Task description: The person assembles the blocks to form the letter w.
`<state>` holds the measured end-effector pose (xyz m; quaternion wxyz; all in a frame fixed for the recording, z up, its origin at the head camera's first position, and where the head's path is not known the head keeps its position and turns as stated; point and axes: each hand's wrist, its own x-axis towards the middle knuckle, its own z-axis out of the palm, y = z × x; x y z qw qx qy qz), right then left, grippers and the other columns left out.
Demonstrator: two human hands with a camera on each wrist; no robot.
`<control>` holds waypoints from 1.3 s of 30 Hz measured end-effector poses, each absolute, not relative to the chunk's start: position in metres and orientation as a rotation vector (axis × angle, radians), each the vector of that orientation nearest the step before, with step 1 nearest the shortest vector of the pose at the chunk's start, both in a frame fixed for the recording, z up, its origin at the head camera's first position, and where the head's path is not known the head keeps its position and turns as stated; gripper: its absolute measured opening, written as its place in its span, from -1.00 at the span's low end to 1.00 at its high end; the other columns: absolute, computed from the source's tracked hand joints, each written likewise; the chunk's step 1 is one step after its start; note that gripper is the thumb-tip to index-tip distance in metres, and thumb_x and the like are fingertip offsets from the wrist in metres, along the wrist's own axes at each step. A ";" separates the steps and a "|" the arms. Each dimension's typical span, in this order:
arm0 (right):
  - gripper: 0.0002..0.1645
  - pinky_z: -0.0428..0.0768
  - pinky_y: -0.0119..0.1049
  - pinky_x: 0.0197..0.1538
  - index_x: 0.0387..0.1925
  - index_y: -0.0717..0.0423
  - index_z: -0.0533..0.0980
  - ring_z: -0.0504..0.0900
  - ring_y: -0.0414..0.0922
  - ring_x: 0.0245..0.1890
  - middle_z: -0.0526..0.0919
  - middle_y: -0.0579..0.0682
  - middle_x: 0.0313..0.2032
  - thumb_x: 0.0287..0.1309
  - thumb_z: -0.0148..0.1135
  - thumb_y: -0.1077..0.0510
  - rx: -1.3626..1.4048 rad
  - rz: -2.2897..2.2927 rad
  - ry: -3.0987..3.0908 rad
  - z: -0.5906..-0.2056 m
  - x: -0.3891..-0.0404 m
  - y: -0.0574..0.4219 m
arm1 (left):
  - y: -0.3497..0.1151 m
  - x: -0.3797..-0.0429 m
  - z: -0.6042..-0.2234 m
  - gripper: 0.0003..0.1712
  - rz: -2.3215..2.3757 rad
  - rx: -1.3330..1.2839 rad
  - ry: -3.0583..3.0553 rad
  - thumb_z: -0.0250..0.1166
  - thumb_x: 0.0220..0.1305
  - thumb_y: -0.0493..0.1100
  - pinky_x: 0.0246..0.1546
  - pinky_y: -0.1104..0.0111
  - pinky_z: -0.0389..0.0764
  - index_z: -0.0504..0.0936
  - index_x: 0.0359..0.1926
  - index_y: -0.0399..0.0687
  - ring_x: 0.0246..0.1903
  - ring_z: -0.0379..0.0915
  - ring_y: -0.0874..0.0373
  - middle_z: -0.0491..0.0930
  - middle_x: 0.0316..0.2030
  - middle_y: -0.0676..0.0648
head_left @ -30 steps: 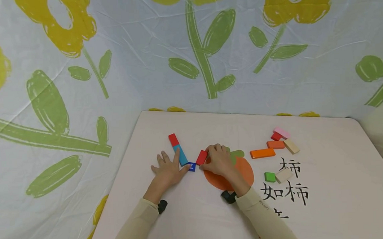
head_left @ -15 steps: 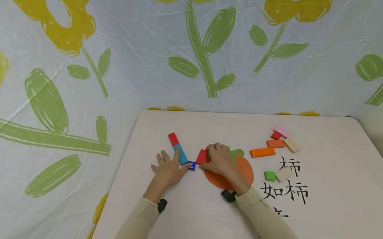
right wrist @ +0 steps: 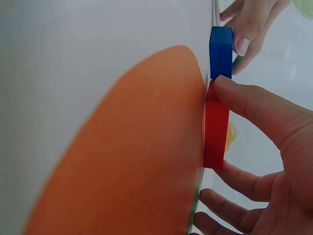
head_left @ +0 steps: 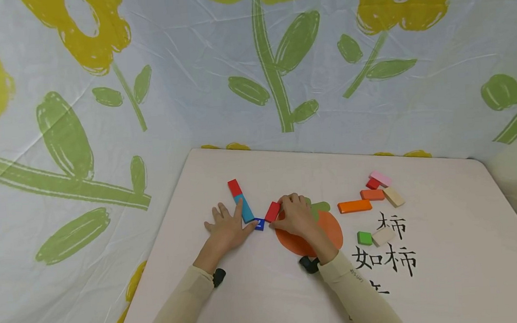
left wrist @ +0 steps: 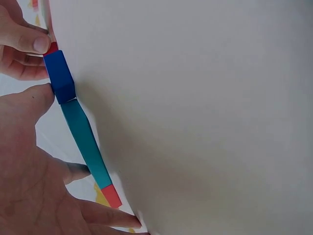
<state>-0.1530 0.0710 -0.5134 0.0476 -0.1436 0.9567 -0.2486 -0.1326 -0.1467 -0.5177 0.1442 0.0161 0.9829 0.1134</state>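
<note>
My left hand (head_left: 227, 231) lies with spread fingers beside a line of wooden blocks. Its thumb touches the dark blue block (head_left: 259, 224), which has a white mark on top, and its index finger rests along the light blue block (head_left: 245, 209). A short red block (head_left: 234, 187) continues the line at the far end. With thumb and index finger, my right hand (head_left: 297, 219) pinches the longer red block (right wrist: 216, 127) at its two ends. That block meets the dark blue one at a corner, so the row bends into a V.
An orange persimmon print (head_left: 330, 231) with green leaves lies under my right hand. To the right are an orange block (head_left: 354, 206), a green cube (head_left: 364, 238), a beige block (head_left: 383, 236) and several others. Black printed characters (head_left: 384, 258) mark the pale tabletop. A flowered cloth (head_left: 171, 88) hangs behind.
</note>
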 end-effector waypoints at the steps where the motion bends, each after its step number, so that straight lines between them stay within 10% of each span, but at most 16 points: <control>1: -0.24 0.42 0.06 0.01 0.03 0.21 0.50 0.38 0.14 0.02 0.47 0.20 -0.01 -0.08 0.59 -0.16 -0.437 -0.757 2.917 -0.513 -0.153 0.071 | -0.147 -0.133 -0.518 0.08 0.332 0.045 2.830 0.07 0.30 0.48 0.07 -0.58 0.01 -0.07 0.61 0.07 0.39 -0.23 -0.61 -0.09 0.43 -0.60; 17: -0.11 0.42 0.09 0.09 0.16 0.24 0.47 0.38 0.18 0.09 0.47 0.23 0.08 -0.09 0.58 -0.18 -0.432 -0.773 2.892 -0.513 -0.153 0.075 | -0.145 -0.129 -0.519 0.04 0.338 0.075 2.908 0.09 0.32 0.44 0.10 -0.54 0.07 -0.02 0.60 0.06 0.39 -0.13 -0.58 -0.04 0.44 -0.56; 39: -0.19 0.41 0.28 0.13 0.34 0.32 0.33 0.31 0.31 0.20 0.34 0.39 0.22 0.19 0.43 0.01 -0.223 -1.150 2.945 -0.486 -0.133 0.190 | -0.120 -0.085 -0.524 -0.02 0.033 0.882 2.824 0.04 0.35 0.44 0.27 -0.37 0.06 -0.01 0.60 0.14 0.49 -0.22 -0.33 -0.10 0.57 -0.14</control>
